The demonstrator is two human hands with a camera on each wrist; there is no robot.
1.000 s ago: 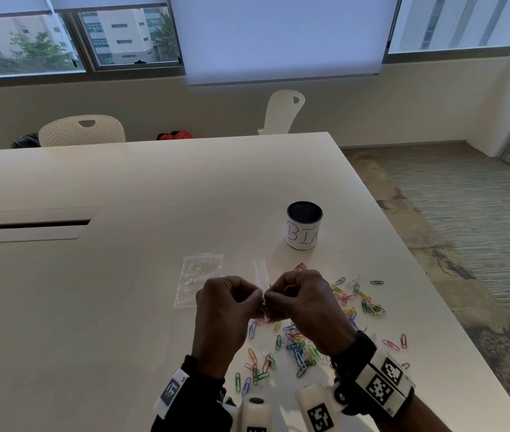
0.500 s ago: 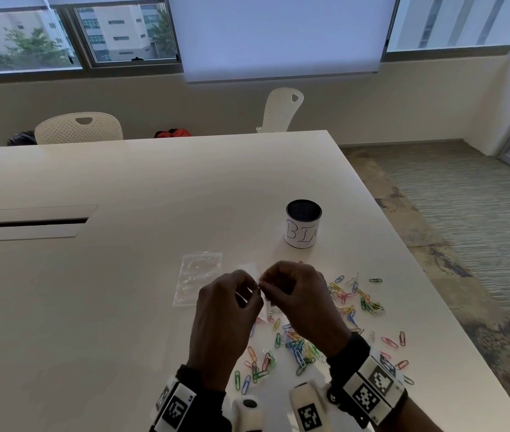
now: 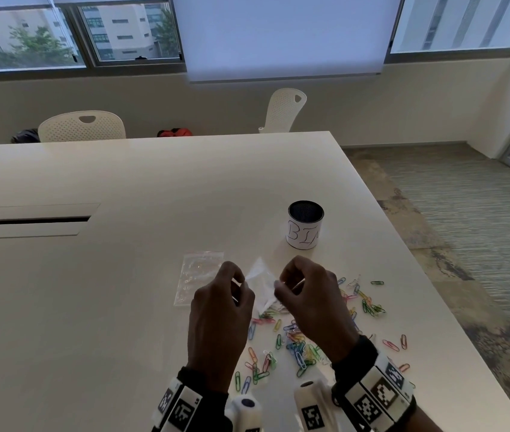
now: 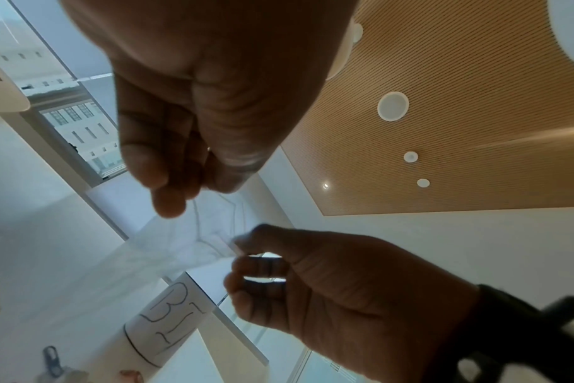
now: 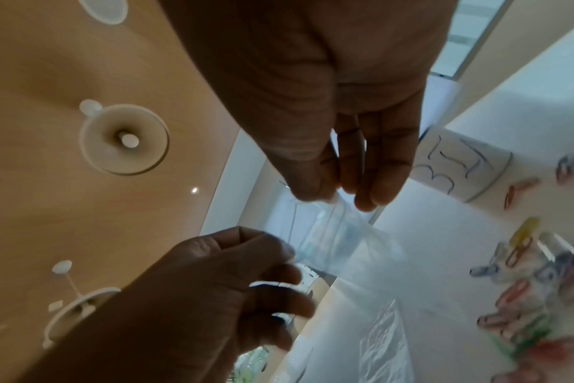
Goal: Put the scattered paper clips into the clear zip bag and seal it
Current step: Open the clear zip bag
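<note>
Holding the clear zip bag up over the table, we have our left hand pinching one lip of its mouth and our right hand pinching the other, both sets of fingers curled tight on the thin film. The likeliest trouble, as we judge it, is that the lips slip out of a pinch or stay stuck together, since the plastic is slick and limp; then the mouth would not open wide enough to take anything. Tugging too hard could also tear the seal strip, we think. No clip is in the bag yet as far as we can tell: the paper clips lie scattered on the table under and to the right of our hands, some near the table's right edge, where a careless sweep might knock them to the floor. A second clear bag lies flat just left of our left hand, easy to confuse with the one we hold. A labelled cup stands beyond our right hand, apart from the clips, and could be bumped when we reach.
</note>
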